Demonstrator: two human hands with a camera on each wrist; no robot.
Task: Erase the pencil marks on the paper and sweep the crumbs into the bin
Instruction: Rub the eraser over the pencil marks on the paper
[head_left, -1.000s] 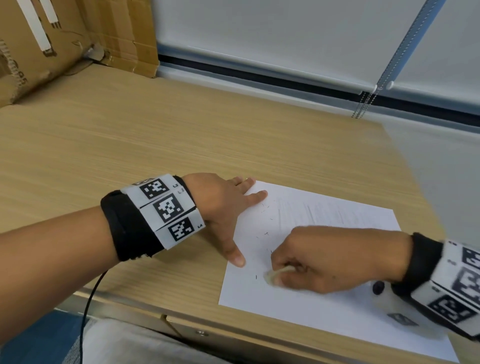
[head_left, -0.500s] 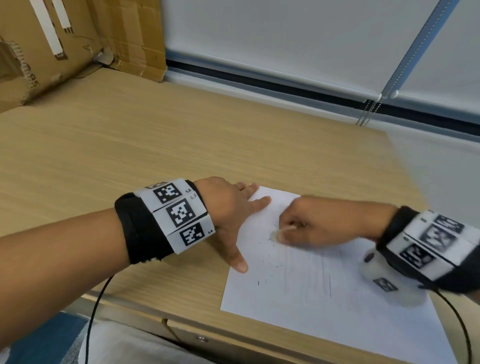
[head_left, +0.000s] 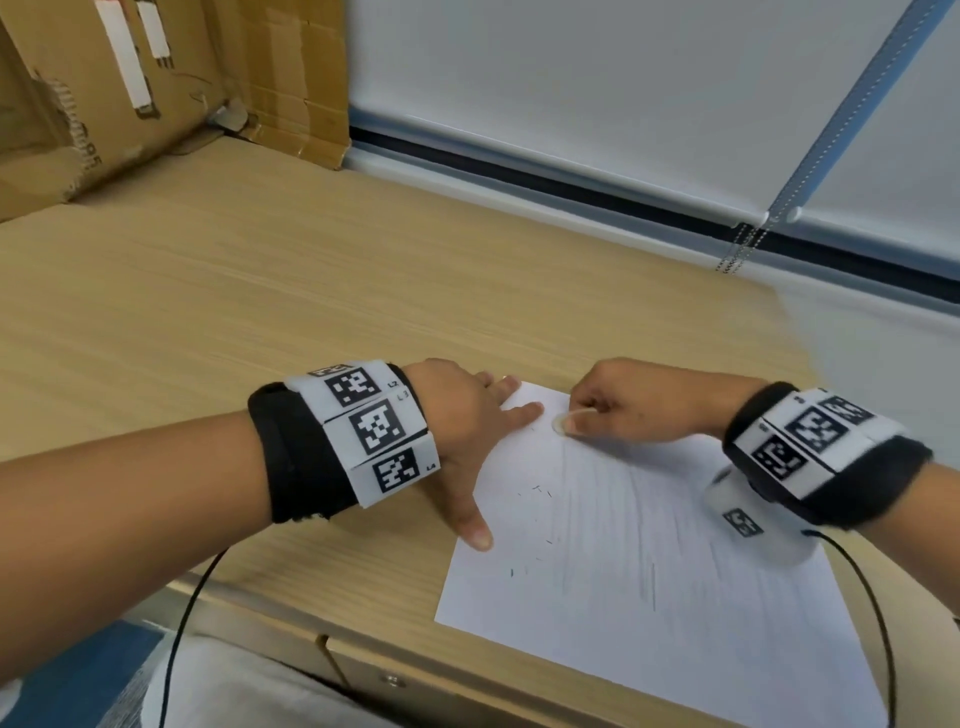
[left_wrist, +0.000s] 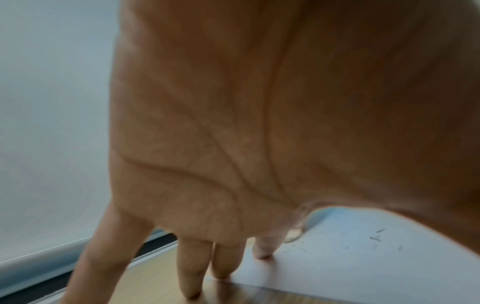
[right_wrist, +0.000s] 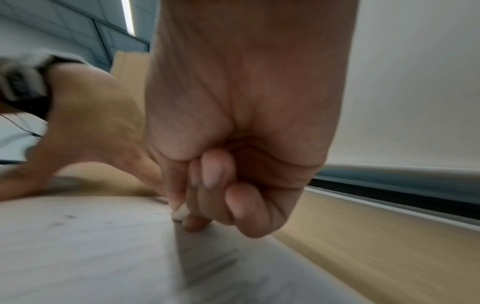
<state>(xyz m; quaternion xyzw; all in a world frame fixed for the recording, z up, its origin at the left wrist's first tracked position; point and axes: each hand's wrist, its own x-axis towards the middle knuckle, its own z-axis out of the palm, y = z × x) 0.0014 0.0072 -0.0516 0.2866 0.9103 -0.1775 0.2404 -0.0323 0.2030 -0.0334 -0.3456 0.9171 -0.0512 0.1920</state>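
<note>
A white sheet of paper (head_left: 649, 561) with faint grey pencil strokes lies near the desk's front edge. My left hand (head_left: 467, 431) lies flat with spread fingers, pressing the sheet's left edge and far corner. My right hand (head_left: 623, 410) is curled into a fist and pinches a small white eraser (head_left: 560, 423) against the paper's far left corner, right beside the left forefinger. The right wrist view shows the eraser (right_wrist: 180, 212) tip under thumb and fingers on the paper (right_wrist: 78, 246). Dark eraser crumbs (head_left: 540, 491) dot the sheet's left part; the left wrist view shows the crumbs (left_wrist: 376, 238) too. No bin is in view.
The wooden desk (head_left: 260, 291) stretches left and back. Cardboard boxes (head_left: 130, 88) stand at the far left corner. A window blind with a bead chain (head_left: 737, 254) runs along the back. Wrist cables hang over the front edge.
My right hand has carried the eraser from the sheet's near left area up to its far left corner. The left hand keeps pressing the paper in the same place.
</note>
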